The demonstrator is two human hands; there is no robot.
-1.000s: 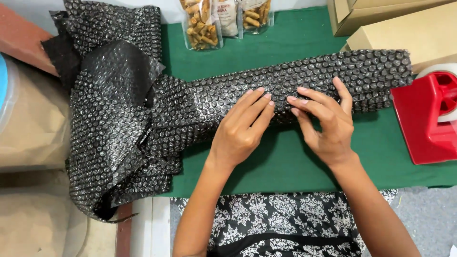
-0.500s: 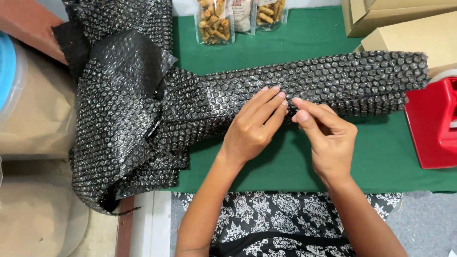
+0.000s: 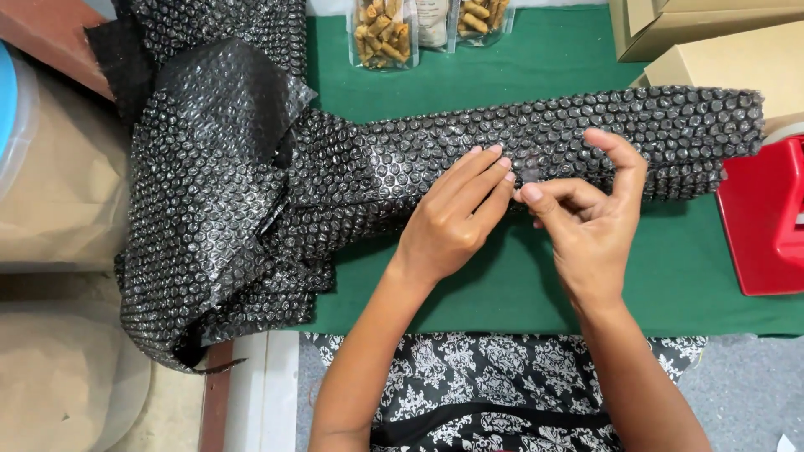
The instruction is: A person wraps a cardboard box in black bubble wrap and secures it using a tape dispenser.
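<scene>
Head view: black bubble wrap [image 3: 435, 159] lies across the green desk [image 3: 502, 276], w/ one end rolled into a long tube whose long axis runs left–right, tilting slightly toward the far side at its right end. Open end of the tube points right, stopping just beside the red tape dispenser [image 3: 766, 218].

Left hand [image 3: 452, 222] rests flat on the near edge of the roll, fingers together & straight, pressing the wrap down. Right hand [image 3: 590, 222] sits just right of it, thumb & forefinger pinched together at the wrap's edge, other fingers curled up above the roll. Looks like a small clear bit, maybe tape, sits btwn the two hands, but too faint to tell.

Progress, judged from how things lie: right part is already rolled tight, seam being held shut near the middle. Left part isn't done: the rest of the sheet is loose, bunched up & hanging off the left desk edge, uncut from the roll.

Around: clear snack pouches [image 3: 385, 33] at the far edge, cardboard boxes [image 3: 712, 42] far right. Person's patterned black-and-white clothing [image 3: 469, 393] shows at the near edge.
</scene>
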